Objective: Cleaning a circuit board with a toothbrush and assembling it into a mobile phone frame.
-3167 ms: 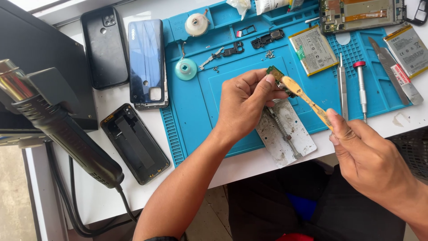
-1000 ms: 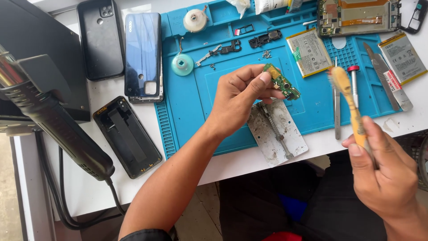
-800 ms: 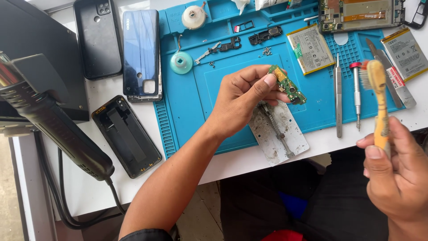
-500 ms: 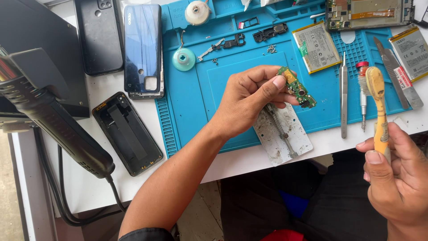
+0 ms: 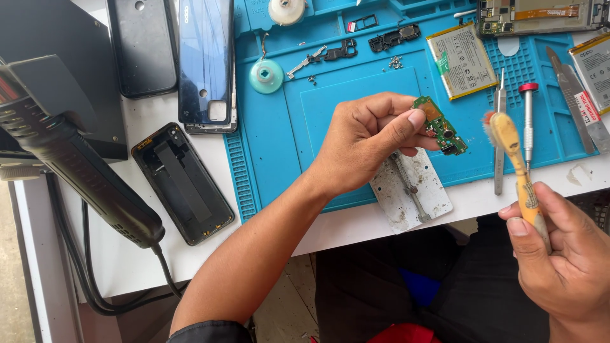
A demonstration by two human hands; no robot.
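My left hand (image 5: pixel 362 143) pinches a small green circuit board (image 5: pixel 440 126) between thumb and fingers, above a blue work mat (image 5: pixel 279 146). A worn metal holder plate (image 5: pixel 412 190) lies on the mat just under that hand. My right hand (image 5: pixel 565 254) grips the handle of a yellow toothbrush (image 5: pixel 513 155), bristle head up and a short way right of the board, not touching it.
On the mat lie tweezers (image 5: pixel 499 133), a red-capped screwdriver (image 5: pixel 528 121), two phone batteries (image 5: pixel 460 60), a metal spatula (image 5: pixel 572 95), small black parts and screws (image 5: pixel 394 62). Left of the mat lie a blue phone back (image 5: pixel 205 60), a black phone (image 5: pixel 141 44), an open phone frame (image 5: pixel 182 183) and a hot-air tool (image 5: pixel 76 171).
The toothbrush left the board and swung away right, turning upright in my right hand. My left hand kept holding the board and tilted it slightly.
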